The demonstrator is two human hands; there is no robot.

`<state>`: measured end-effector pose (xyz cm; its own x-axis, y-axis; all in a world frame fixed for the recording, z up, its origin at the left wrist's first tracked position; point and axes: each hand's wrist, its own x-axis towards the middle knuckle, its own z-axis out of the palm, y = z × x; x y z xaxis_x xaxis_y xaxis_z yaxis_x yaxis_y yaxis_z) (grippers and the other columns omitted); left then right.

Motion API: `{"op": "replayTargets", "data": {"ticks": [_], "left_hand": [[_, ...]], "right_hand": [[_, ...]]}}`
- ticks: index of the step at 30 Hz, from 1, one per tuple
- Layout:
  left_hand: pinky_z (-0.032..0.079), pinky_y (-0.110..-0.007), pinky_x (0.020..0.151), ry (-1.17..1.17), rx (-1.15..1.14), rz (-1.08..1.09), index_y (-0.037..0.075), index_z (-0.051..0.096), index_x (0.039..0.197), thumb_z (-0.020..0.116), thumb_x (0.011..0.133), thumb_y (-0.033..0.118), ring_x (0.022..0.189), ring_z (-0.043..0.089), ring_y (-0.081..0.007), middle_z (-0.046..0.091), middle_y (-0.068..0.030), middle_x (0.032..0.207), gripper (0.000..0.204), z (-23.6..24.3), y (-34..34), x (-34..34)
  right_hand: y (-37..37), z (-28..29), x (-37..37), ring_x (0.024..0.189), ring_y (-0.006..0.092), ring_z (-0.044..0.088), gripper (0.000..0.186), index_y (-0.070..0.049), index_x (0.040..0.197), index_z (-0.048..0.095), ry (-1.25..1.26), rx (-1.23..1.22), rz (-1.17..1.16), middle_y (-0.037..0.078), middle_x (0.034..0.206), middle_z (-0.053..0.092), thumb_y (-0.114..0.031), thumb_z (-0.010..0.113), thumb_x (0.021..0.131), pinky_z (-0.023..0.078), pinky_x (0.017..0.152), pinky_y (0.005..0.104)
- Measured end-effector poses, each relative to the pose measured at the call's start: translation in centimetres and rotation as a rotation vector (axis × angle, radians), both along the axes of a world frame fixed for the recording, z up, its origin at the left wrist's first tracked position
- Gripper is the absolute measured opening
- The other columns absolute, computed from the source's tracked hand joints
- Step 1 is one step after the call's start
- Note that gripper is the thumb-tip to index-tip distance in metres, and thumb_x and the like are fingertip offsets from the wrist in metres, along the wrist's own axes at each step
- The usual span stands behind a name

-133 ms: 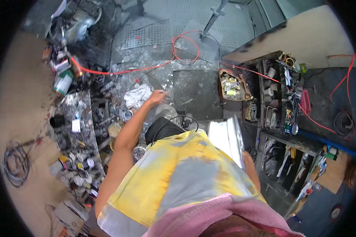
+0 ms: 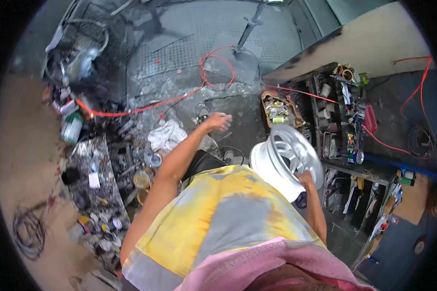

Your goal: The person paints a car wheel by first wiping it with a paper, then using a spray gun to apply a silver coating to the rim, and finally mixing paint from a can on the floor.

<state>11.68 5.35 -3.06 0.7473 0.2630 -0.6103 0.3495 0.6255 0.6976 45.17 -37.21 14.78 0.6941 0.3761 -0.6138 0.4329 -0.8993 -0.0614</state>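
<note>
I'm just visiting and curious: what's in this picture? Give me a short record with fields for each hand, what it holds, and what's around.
right hand: grips the rim of a silver alloy wheel, held up off the floor
left hand: stretched out forward, holding nothing that can be made out
floor: red hose looped across grey metal plating
left side: paint cans and a white rag
right side: dark shelves crowded with small items

Left hand (image 2: 219,121) stretched forward, fingers curled (empty); right hand (image 2: 306,179) clenched, elbow bent.
</note>
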Motion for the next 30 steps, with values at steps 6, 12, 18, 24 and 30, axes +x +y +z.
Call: {"op": "replayTargets", "data": {"ticks": [6, 12, 18, 24, 30], "left_hand": [[0.059, -0.04, 0.071, 0.01, 0.068, -0.098, 0.001, 0.067, 0.121, 0.052, 0.1, 0.068, 0.071, 0.068, -0.0206, 0.072, -0.0088, 0.093, 0.072, 5.7, 9.8, 14.2], [0.049, -0.054, 0.096, 0.147, 0.7, 0.169, -0.003, 0.074, 0.106, 0.039, 0.1, 0.074, 0.112, 0.066, -0.0483, 0.071, -0.0316, 0.113, 0.084, 7.3, 23.7, 13.3], [0.042, -0.049, 0.062, 0.3, 0.948, 0.741, -0.003, 0.06, 0.07, 0.066, 0.095, 0.061, 0.06, 0.055, -0.0302, 0.059, -0.0208, 0.064, 0.069, 9.4, 30.6, 7.4], [0.034, -0.037, 0.057, 0.36, 1.096, 1.092, -0.002, 0.057, 0.069, 0.075, 0.096, 0.045, 0.064, 0.036, -0.011, 0.04, -0.0018, 0.062, 0.057, 18.3, 37.5, 6.6], [0.037, -0.039, 0.056, 0.273, 1.297, 1.129, -0.002, 0.056, 0.069, 0.081, 0.091, 0.041, 0.058, 0.037, -0.0158, 0.046, -0.0106, 0.057, 0.055, 28.0, 45.4, 15.0]], "right_hand": [[20.0, 14.2, -3.7, 0.103, 0.0469, 0.07, 0.049, 0.005, 0.108, 0.072, -0.248, -0.016, 0.236, 0.031, 0.108, 0.072, -0.034, 0.08, 0.078, 0.056, 0.09, 0.0532], [39.1, 18.6, -4.4, 0.088, 0.0433, 0.073, 0.041, 0.002, 0.101, 0.063, -0.356, 0.013, 0.701, 0.026, 0.09, 0.073, -0.027, 0.084, 0.08, 0.059, 0.077, 0.051], [51.4, 20.1, -2.3, 0.077, 0.0405, 0.073, 0.04, 0.002, 0.098, 0.058, -0.314, 0.257, 1.019, 0.022, 0.08, 0.072, -0.024, 0.083, 0.08, 0.057, 0.066, 0.0503], [61.6, 22.5, 2.3, 0.079, 0.0391, 0.072, 0.037, -0.001, 0.096, 0.055, -0.311, 0.51, 1.156, 0.02, 0.084, 0.071, -0.022, 0.082, 0.081, 0.056, 0.068, 0.0466], [68.1, 23.8, 12.9, 0.083, 0.0422, 0.07, 0.041, -0.002, 0.102, 0.058, -0.255, 0.638, 1.04, 0.021, 0.086, 0.071, -0.018, 0.086, 0.077, 0.054, 0.072, 0.0505]]}}
